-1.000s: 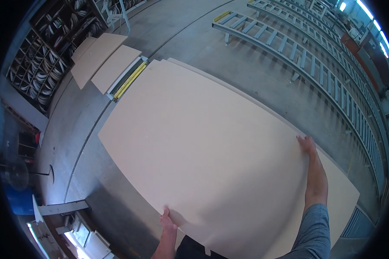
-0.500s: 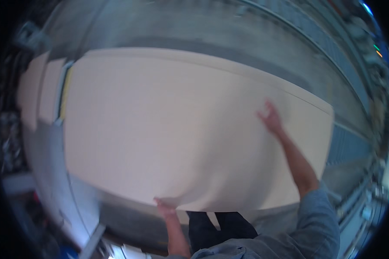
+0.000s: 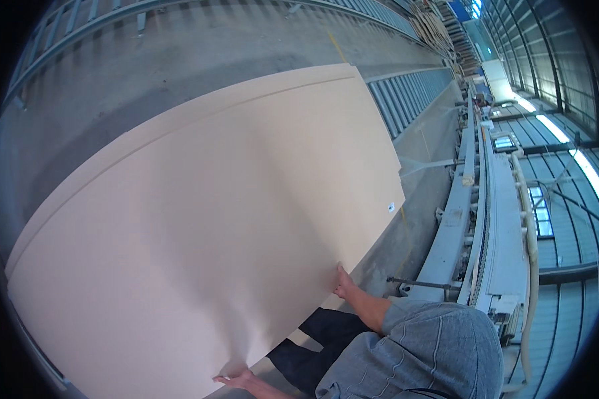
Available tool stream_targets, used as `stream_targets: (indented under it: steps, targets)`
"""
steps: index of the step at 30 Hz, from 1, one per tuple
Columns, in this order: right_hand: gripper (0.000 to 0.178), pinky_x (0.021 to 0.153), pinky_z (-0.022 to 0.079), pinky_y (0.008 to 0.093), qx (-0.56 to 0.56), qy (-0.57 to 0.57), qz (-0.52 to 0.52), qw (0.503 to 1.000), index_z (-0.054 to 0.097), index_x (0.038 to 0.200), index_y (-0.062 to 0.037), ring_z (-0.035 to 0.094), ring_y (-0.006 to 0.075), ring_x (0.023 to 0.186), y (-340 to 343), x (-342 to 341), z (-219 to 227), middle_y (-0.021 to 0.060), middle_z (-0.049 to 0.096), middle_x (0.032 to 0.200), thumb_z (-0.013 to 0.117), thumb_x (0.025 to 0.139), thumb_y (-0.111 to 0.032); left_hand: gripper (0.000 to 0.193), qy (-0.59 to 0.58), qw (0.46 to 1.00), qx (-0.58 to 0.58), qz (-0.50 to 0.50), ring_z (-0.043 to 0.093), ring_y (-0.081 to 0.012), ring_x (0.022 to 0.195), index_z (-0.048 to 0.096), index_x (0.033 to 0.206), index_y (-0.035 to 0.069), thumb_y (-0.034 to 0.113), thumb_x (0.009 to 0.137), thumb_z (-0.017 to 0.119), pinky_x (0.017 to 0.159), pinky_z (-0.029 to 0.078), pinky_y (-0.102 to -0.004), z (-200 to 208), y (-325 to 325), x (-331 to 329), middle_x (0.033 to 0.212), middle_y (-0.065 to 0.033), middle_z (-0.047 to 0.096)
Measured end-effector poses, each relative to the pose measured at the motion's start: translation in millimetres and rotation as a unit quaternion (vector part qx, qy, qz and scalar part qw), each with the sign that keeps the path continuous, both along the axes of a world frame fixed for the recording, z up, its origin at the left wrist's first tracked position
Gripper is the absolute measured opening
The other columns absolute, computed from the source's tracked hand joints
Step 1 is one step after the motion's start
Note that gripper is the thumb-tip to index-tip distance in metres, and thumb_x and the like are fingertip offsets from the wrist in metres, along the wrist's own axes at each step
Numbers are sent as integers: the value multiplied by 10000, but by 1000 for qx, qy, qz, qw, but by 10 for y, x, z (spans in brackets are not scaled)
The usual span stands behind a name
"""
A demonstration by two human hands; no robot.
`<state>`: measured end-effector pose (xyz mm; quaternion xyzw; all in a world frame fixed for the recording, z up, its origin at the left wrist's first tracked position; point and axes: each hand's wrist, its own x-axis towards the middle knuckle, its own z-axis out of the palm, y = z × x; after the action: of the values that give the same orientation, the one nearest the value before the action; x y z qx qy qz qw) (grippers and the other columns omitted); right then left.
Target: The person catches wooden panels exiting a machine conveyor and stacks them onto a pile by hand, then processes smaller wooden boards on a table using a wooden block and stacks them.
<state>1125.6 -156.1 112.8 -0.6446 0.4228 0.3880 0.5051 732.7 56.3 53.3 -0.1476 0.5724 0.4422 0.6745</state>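
A large, flat, pale beige board spans the view in front of me, slanting from the lower left to the upper right. My left hand is at its near edge, thumb stretched over the top face and the other fingers mostly hidden. Farther right along that edge, my right hand grips the board, thumb up on the surface and fingers out of sight below. A narrow strip with a parallel line runs along the far edge. Near the right corner sits a small white label.
Beyond the board's right end lies a roller conveyor, with another long metal rail across the far floor. A long machine line stands to my right, a dark bar jutting from it. Grey concrete floor lies beyond the board.
My view has swung right, bringing the machine line and wall into sight. My right hand, earlier raised over the board with fingers apart, now grips its near edge. My left hand stays at that edge.
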Motion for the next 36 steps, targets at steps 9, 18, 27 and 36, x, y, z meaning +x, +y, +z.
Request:
stream_targets:
  steps: [9, 18, 27, 36]
  targets:
    - [752, 1042, 408, 480, 22, -4, 10, 1000, 364, 1442, -159, 473, 269, 1288, -7, 43, 31, 85, 442, 1448, 440, 903, -677, 728, -156, 972, 172, -35, 446, -351, 1255, 338, 1411, -8, 514, 929, 494, 1051, 376, -511, -231, -13, -201, 1382, -217, 434]
    - [730, 1048, 401, 495, 54, 1, 56, 997, 358, 1444, -160, 471, 271, 1290, 226, 326, -219, 91, 455, 1435, 470, 910, -645, 650, -254, 895, 364, -43, 514, -349, 1194, 347, 1382, -71, 399, 964, 510, 1009, 438, -502, -274, -176, -492, 1313, -252, 498]
    - [671, 1040, 421, 496, 104, 16, -14, 994, 390, 1424, -144, 466, 302, 1270, -588, 984, -43, 99, 464, 1412, 497, 925, -581, 695, 146, 986, -9, 80, 518, -298, 1166, 472, 1326, 27, 612, 960, 392, 991, 427, -442, -163, -386, 637, 1282, -120, 548]
    - [652, 954, 497, 480, 58, 23, -15, 998, 474, 1355, -158, 538, 281, 1184, -276, 1079, 122, 67, 540, 1329, 530, 892, -613, 617, 205, 959, -29, 194, 624, -269, 949, 553, 1178, -52, 517, 939, 546, 819, 539, -413, -56, -361, 692, 1082, -148, 618]
